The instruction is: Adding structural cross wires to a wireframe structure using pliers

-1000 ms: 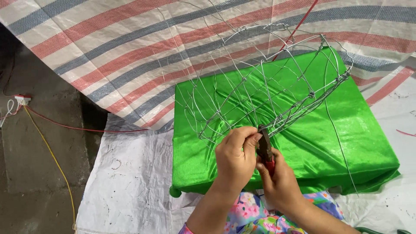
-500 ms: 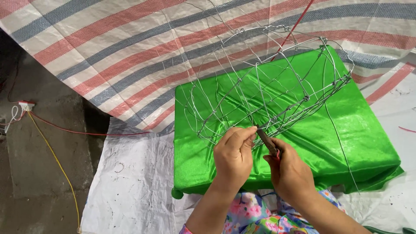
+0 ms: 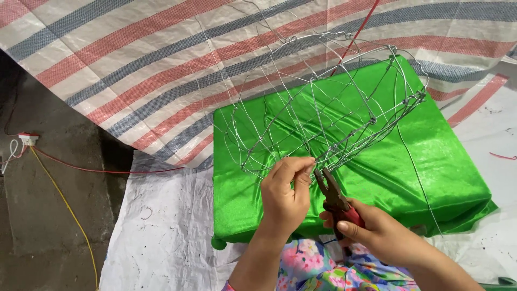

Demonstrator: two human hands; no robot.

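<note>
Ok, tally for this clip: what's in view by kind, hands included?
Hands: 2, left hand pinching the wire frame, right hand holding the pliers
Wire frames: 1
Pliers: 1, red-handled, jaws open
Green cloth-covered tables: 1
Striped tarps: 1
White ground sheets: 1
Floor cables: 2, red cable and yellow cable
Total: 9

No packages, labels, signs or screens are showing anywhere in the frame
</note>
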